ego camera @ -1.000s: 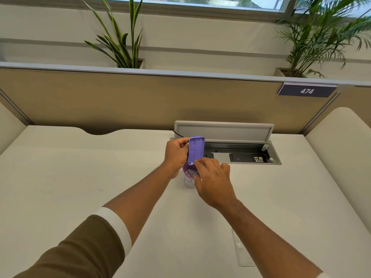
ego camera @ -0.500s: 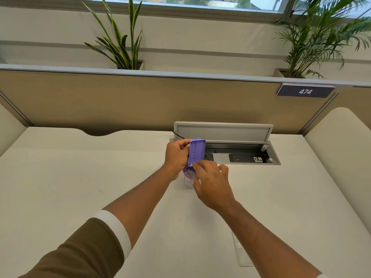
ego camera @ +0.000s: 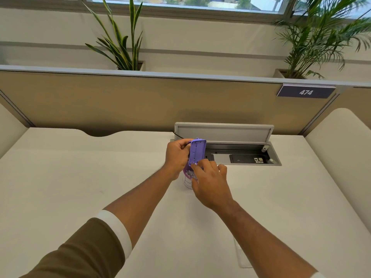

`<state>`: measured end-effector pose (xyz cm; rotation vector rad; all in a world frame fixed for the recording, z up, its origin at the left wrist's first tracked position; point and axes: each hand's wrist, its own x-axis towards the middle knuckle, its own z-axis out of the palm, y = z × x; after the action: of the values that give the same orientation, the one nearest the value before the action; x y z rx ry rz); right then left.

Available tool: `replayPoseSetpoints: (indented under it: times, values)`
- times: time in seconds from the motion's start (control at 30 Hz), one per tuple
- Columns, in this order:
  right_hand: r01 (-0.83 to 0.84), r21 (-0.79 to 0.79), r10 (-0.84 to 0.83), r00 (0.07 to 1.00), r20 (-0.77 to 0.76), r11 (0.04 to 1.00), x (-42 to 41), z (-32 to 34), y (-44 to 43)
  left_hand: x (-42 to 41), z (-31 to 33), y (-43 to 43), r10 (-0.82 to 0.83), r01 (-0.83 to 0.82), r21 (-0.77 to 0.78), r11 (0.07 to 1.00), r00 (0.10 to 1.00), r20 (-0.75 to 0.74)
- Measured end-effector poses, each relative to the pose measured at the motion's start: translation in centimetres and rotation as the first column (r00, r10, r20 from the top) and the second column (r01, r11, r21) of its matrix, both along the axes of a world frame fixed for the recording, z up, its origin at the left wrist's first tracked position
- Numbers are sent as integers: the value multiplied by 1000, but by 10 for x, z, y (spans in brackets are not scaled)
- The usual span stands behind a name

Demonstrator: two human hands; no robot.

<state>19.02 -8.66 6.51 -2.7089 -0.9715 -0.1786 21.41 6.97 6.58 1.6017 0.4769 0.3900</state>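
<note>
A flat purple plastic piece [ego camera: 197, 151] with small holes stands upright above the white desk [ego camera: 80, 177]. My left hand [ego camera: 176, 155] grips its left edge. My right hand [ego camera: 208, 181] pinches its lower end with fingertips curled. Below both hands sits a small clear container [ego camera: 187, 180] with purple and white bits inside, mostly hidden by my right hand.
An open grey cable box [ego camera: 224, 145] with raised lid and sockets is sunk into the desk just behind my hands. A tan partition [ego camera: 140, 101] with a "474" sign [ego camera: 305, 92] closes the back. Potted plants stand beyond it. A clear flat object [ego camera: 244, 255] lies near my right forearm.
Both hands and the purple piece have stayed almost in place; my right fingers shifted slightly at its lower end. The view moved a little.
</note>
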Motion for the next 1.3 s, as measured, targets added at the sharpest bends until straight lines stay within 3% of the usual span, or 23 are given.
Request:
replayPoseSetpoints:
  times: [1.3]
  values:
    - [92,56,-91,996,-22,994,1,-2,-5,-10,3,-2,-39,30,95,995,995,92]
